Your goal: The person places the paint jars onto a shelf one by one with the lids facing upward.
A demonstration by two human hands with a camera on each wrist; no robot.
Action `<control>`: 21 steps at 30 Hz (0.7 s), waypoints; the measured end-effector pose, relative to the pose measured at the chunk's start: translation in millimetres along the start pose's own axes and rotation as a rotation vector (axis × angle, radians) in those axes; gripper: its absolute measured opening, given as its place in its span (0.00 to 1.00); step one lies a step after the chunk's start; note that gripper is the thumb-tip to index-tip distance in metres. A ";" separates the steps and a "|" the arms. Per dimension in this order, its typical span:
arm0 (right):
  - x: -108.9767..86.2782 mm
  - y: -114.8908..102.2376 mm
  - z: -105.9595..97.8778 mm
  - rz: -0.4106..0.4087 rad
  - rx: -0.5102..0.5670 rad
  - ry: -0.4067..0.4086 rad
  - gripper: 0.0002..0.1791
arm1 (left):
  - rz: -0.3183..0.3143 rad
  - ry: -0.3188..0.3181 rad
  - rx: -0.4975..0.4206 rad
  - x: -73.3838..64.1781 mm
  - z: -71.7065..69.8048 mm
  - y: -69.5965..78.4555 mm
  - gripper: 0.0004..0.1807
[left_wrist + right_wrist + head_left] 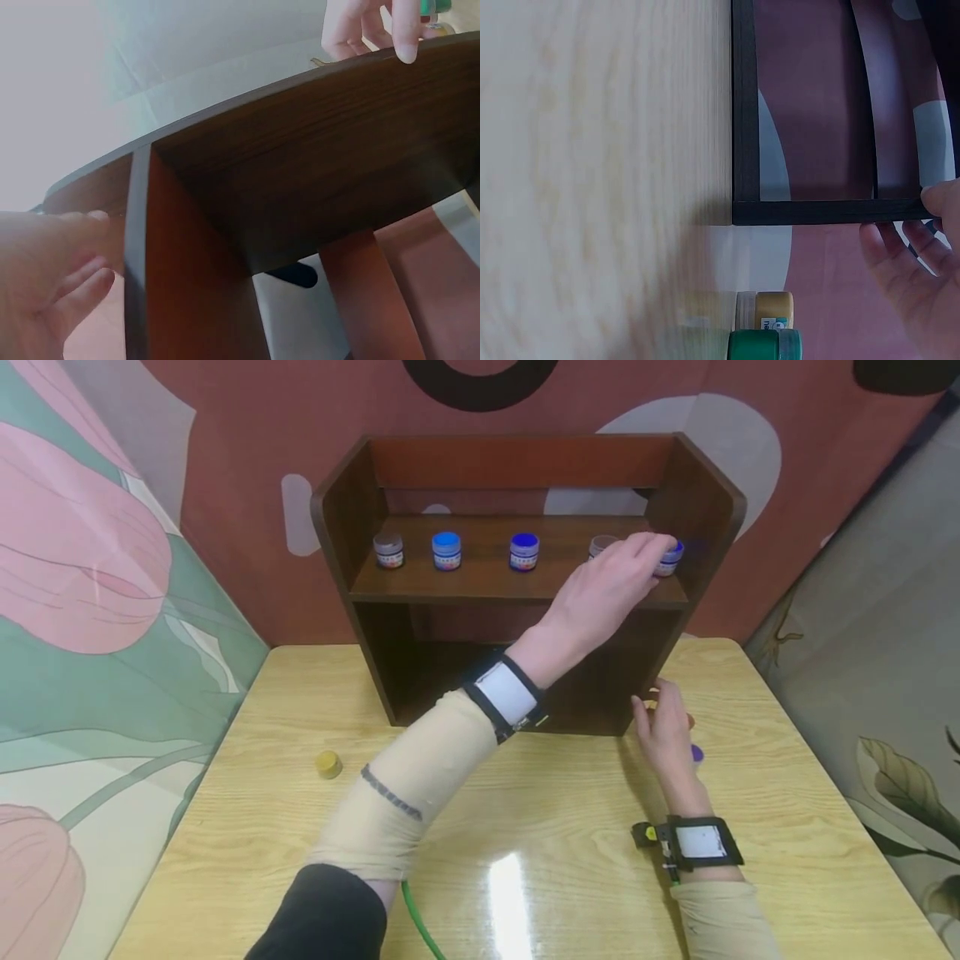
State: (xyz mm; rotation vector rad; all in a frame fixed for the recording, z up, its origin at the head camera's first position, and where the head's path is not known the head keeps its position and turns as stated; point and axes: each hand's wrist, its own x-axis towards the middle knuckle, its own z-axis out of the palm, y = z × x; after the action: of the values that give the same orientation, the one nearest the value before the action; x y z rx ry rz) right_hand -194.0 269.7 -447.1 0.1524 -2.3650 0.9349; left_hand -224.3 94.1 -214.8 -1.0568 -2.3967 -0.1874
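My left hand reaches across the front of a dark wooden shelf unit to the right end of its upper shelf. Its fingertips pinch a small paint jar with a blue lid; in the left wrist view, the board hides this jar. Lower down, my right hand grips the unit's right side panel, thumb on the inner face and fingers outside. Along the upper shelf stand a grey-lidded jar, a light blue jar, a dark blue jar and another grey-lidded jar, partly covered by my left hand.
A yellow jar stands on the wooden table, left of the unit. Beside my right hand is a purple lid. The right wrist view shows a green jar and an ochre jar outside the right panel.
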 end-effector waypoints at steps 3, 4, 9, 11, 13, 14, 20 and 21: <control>0.8 0.0 0.3 -0.011 -0.002 0.004 0.19 | 0.046 0.097 0.031 -11.0 -4.7 -4.4 0.22; 0.9 0.1 0.4 -0.013 -0.003 0.005 0.19 | 0.060 0.127 0.039 -15.0 -5.9 -5.8 0.21; 1.0 2.1 2.2 -0.031 -0.008 0.022 0.18 | 0.101 0.226 0.053 -38.6 -7.7 -13.6 0.17; 1.4 3.2 2.7 -0.043 -0.006 0.031 0.18 | 0.091 0.244 0.054 -49.8 -7.6 -17.3 0.16; 2.0 4.2 3.3 -0.053 -0.002 0.036 0.18 | 0.069 0.258 0.052 -61.6 -7.2 -22.2 0.15; 2.0 4.1 3.4 -0.056 -0.001 0.038 0.18 | 0.057 0.267 0.051 -67.7 -6.7 -25.1 0.14; 2.0 3.6 3.6 -0.054 -0.011 0.041 0.17 | -0.010 0.288 0.032 -106.7 -2.3 -46.6 0.11; 2.0 3.6 3.6 -0.054 -0.014 0.040 0.17 | -0.022 0.280 0.024 -113.9 -1.4 -50.2 0.11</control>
State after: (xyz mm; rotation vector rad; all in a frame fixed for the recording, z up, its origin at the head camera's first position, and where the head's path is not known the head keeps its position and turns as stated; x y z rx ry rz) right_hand -198.5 270.3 -450.1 0.1895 -2.3185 0.8882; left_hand -195.4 -15.1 -267.2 -0.9275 -2.1537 -0.2933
